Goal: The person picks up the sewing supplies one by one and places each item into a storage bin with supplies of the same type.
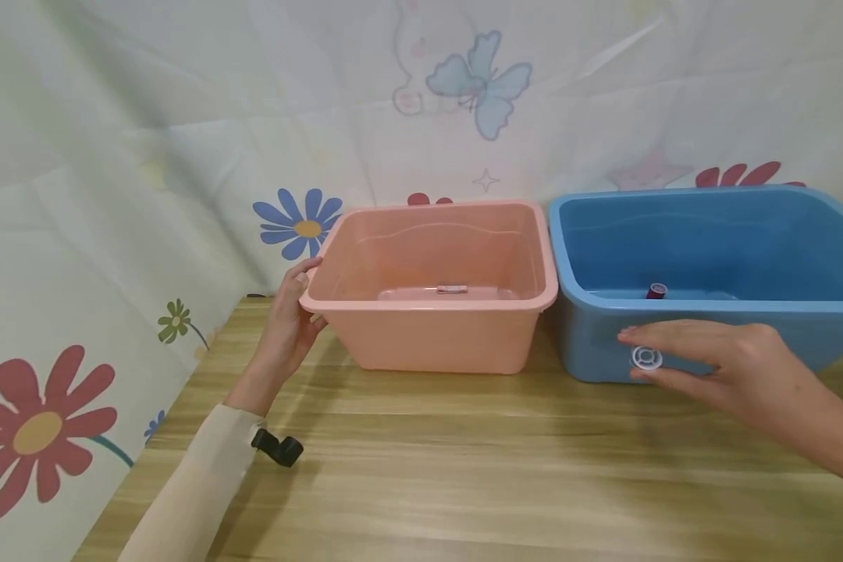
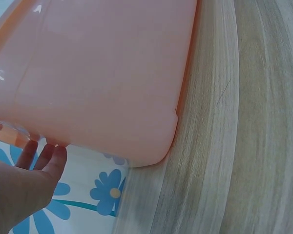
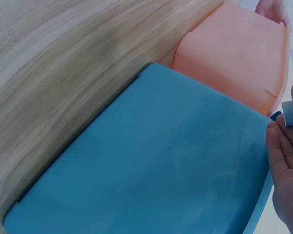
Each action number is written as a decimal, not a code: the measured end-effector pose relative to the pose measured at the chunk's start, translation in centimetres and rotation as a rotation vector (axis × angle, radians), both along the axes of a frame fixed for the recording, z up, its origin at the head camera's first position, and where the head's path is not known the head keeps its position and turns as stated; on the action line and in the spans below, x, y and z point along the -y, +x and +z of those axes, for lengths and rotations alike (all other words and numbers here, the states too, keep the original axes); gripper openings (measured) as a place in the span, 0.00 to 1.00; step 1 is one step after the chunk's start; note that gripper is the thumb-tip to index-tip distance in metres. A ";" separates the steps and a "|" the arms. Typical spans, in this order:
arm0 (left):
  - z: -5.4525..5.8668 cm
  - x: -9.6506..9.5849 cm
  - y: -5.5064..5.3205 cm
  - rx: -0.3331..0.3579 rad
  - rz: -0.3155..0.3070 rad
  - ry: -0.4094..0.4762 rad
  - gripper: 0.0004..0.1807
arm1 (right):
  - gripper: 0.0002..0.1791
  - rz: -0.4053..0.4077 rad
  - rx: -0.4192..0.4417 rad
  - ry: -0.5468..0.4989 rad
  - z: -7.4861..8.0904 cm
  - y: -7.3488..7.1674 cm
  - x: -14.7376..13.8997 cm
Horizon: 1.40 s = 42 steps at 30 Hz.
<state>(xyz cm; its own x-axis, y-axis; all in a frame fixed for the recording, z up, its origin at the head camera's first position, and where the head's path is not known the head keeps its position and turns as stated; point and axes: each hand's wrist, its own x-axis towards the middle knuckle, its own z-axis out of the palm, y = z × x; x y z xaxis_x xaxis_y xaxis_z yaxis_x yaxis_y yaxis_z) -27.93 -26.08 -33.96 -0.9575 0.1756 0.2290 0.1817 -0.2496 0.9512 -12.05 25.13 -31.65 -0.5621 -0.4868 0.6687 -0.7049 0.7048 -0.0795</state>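
Note:
On the left, my left hand (image 1: 288,324) holds the rim of a pink plastic tub (image 1: 435,339), fingertips under the lip at its left end. Between thumb and fingers, my right hand (image 1: 752,367) pinches a small thread spool (image 1: 647,358), its white spoked end toward the head camera. In the right wrist view the spool (image 3: 290,115) looks pale blue. That hand is just in front of a blue plastic tub (image 1: 590,339), level with its upper front wall. Inside the blue tub is a dark red spool (image 1: 656,291). A small pale pink piece (image 1: 452,289) lies in the pink tub.
Both tubs stand side by side, rims close together, on a wood-grain table (image 1: 421,468). Behind and to the left hangs a white curtain (image 1: 204,117) printed with flowers and a butterfly. A black strap piece (image 1: 277,449) sticks out from my left sleeve.

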 end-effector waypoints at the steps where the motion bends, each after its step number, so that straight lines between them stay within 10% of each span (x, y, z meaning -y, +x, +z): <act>1: 0.0 0.0 0.0 0.000 0.001 0.000 0.20 | 0.36 -0.004 -0.016 0.005 0.1 -0.1 0.0; 42: 0.1 -0.1 0.1 0.002 -0.007 0.000 0.20 | 0.40 -0.127 -0.052 -0.009 1.8 0.6 -2.3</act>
<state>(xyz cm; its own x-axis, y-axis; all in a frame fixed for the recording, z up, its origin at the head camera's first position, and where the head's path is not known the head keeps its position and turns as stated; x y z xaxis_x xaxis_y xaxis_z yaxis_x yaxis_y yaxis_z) -27.81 -25.98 -33.89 -0.9567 0.1823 0.2269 0.1780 -0.2504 0.9516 -11.49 27.43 -29.89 -0.5835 -0.4078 0.7023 -0.6136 0.7879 -0.0523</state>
